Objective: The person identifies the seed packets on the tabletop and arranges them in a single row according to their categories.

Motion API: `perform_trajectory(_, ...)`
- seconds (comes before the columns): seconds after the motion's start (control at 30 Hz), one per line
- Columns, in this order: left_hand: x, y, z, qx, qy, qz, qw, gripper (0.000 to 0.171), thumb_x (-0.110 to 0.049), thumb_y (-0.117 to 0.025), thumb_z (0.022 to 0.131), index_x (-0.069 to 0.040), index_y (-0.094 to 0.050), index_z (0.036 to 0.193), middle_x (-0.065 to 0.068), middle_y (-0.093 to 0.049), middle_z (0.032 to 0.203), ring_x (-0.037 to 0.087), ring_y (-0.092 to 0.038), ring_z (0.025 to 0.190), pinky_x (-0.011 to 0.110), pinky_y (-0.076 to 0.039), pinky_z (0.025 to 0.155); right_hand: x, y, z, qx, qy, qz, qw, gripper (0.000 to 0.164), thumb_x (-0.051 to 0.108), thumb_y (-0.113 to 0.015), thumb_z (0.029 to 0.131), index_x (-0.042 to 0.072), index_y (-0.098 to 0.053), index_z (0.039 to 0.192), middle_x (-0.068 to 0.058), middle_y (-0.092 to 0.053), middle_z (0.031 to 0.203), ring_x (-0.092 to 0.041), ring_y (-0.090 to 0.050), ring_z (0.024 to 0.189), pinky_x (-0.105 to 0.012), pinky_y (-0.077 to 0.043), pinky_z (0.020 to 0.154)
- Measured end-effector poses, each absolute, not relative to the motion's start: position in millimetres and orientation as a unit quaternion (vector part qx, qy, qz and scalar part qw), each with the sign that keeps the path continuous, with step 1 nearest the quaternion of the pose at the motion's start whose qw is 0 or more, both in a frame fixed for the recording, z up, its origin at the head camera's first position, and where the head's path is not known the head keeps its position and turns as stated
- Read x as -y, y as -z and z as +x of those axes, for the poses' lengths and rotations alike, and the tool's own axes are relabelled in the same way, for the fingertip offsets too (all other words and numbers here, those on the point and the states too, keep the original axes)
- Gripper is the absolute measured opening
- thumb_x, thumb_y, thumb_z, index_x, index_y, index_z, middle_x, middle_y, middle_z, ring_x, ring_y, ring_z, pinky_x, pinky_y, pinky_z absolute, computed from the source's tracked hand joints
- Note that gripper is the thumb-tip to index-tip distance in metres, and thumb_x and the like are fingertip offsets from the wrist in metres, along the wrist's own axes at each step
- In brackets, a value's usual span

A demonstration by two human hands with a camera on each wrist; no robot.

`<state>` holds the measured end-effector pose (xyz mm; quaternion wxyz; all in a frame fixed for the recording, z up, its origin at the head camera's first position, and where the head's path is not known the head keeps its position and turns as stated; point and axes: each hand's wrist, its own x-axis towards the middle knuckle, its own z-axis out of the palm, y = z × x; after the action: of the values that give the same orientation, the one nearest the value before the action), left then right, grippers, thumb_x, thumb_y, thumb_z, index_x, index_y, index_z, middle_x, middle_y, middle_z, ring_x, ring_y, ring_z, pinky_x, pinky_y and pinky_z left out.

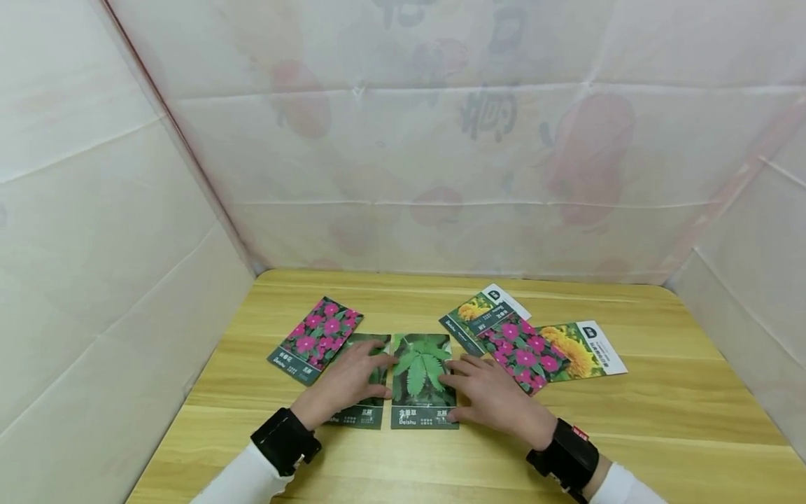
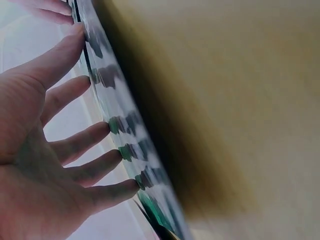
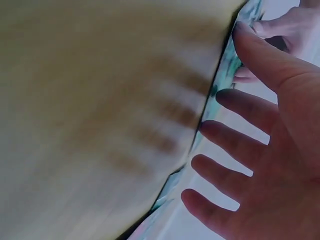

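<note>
Where hands (image 1: pixel 349 374) (image 1: pixel 494 400) touch, glossy rectangular packets (image 1: pixel 420 381) (image 1: pixel 366 416) lie flat.

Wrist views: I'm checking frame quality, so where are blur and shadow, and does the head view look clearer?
Left wrist: table blurred, dark shadow along the packet, left fingers fairly sharp. Right wrist: table also soft, with streaky shadows beside the right fingers. Head: clearer and evenly lit, right leaf packet crisp, no harsh glare.
</note>
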<state>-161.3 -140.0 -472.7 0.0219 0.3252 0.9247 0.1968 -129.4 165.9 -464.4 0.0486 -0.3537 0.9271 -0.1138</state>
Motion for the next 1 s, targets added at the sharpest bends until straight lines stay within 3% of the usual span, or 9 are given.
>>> perform_trajectory(0.27,142.8,471.6,-159.2,-0.922,-0.204,0.329,0.014,0.052,-0.036,-0.085,0.084,-0.010,-0.073,0.128,0.026,-0.054,0.144,0.045,-0.050,0.135,0.062,-0.042,0.111,-158.5,465.1,-129.7,-0.928,0.078,-0.364,0.018,0.064,0.051,-0.080,0.087,0.014,-0.068,0.138,-0.012,-0.059,0.146,-0.038,-0.051,0.137,-0.061,-0.048,0.104)
perform_trajectory(0.67,145.0,472.0,-158.8,-0.925,-0.200,0.324,0.010,0.051,-0.033,-0.087,0.081,-0.009,-0.073,0.124,0.026,-0.055,0.143,0.046,-0.050,0.135,0.061,-0.042,0.111,-155.6,465.4,-129.4,-0.930,0.115,-0.347,0.018,0.065,0.051,-0.080,0.086,0.013,-0.068,0.137,-0.014,-0.058,0.146,-0.039,-0.051,0.136,-0.064,-0.046,0.106)
perform_trajectory(0.83,146.5,471.9,-158.2,-0.926,-0.195,0.322,0.010,0.052,-0.034,-0.088,0.081,-0.010,-0.074,0.125,0.024,-0.055,0.144,0.046,-0.049,0.135,0.061,-0.042,0.111,-174.5,459.0,-134.0,-0.942,0.140,-0.305,0.000,0.065,0.048,-0.081,0.085,0.011,-0.067,0.137,-0.019,-0.056,0.147,-0.042,-0.051,0.137,-0.068,-0.039,0.110)
perform_trajectory(1.0,149.0,472.7,-159.0,-0.927,-0.201,0.317,0.012,0.051,-0.036,-0.087,0.083,-0.010,-0.074,0.125,0.024,-0.054,0.145,0.046,-0.049,0.136,0.062,-0.043,0.111,-201.0,454.0,-138.2,-0.961,0.126,-0.243,-0.027,0.059,0.043,-0.083,0.087,0.010,-0.070,0.133,-0.021,-0.058,0.145,-0.045,-0.052,0.135,-0.070,-0.042,0.107)
